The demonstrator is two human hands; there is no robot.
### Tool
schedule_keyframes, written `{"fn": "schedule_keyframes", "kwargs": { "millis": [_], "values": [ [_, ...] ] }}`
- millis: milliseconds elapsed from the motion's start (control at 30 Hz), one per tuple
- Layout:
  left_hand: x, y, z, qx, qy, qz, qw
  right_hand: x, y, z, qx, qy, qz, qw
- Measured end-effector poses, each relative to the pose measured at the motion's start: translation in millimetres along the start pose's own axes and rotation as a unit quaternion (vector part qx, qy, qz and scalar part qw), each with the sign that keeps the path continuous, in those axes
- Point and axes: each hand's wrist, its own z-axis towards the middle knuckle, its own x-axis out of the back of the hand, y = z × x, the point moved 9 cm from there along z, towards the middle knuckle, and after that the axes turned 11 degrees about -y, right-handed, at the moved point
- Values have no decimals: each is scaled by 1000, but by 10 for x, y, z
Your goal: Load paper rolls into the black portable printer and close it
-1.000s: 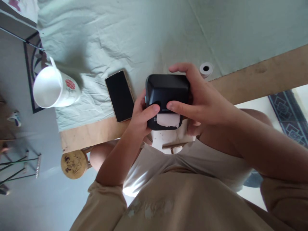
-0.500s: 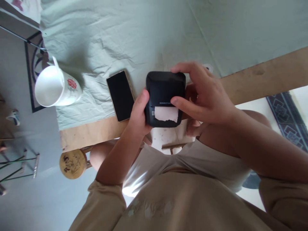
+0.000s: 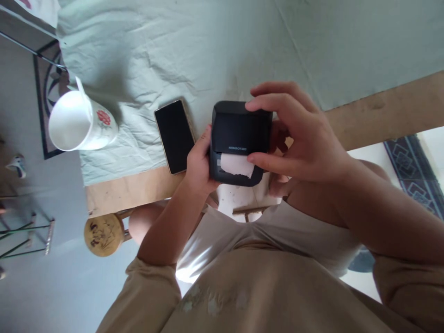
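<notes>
A black label printer [image 3: 239, 127], with a torn white paper strip [image 3: 236, 165] sticking out of its slot, is held over the table's near edge. My left hand [image 3: 200, 162] is closed around its left side, thumb along the edge and other fingers mostly hidden beneath. At the right side, my right hand [image 3: 301, 134] grips the printer's lid between a fingertip on the far edge and the thumb near the paper slot. The lid sits slightly raised and tilted over the body. A phone [image 3: 175, 136] with a dark screen lies just left of my left hand.
A white mug [image 3: 71, 121] with a red flower stands near the table's left edge. Pale green cloth [image 3: 194, 55] covers the table, with a bare wooden edge [image 3: 132, 189] along the front. A round wooden stool [image 3: 104, 234] is below at the left.
The printer's lid has lifted a little and tilted against the body. My right hand has shifted slightly, its fingers rising from the far edge. The left hand keeps its hold.
</notes>
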Motion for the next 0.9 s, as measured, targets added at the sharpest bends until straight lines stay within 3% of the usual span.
{"fn": "schedule_keyframes", "kwargs": {
  "millis": [233, 367, 467, 533, 633, 700, 767, 900],
  "values": [
    [-259, 30, -17, -13, -133, -11, 991, 302, 53, -155, -30, 198, 37, 979],
    [-274, 2, -39, 9, -139, -10, 990, 364, 107, -187, -48, 241, 65, 967],
    [-302, 35, -49, -1, -150, 2, 989, 258, 20, -112, -80, 177, -90, 977],
    [-324, 83, -54, -26, -162, 18, 986, 121, -22, -36, -109, 98, -180, 973],
    [-337, 106, -56, -39, -174, 20, 984, -76, 54, 32, -197, -43, -225, 953],
    [-337, 97, -56, -35, -180, 9, 983, -152, 110, 37, -242, -118, -234, 934],
    [-331, 90, -57, -34, -182, 13, 983, -167, 145, 39, -260, -151, -222, 928],
    [-313, 76, -46, -39, -180, 27, 982, -137, 177, 33, -243, -153, -95, 953]
  ]
}}
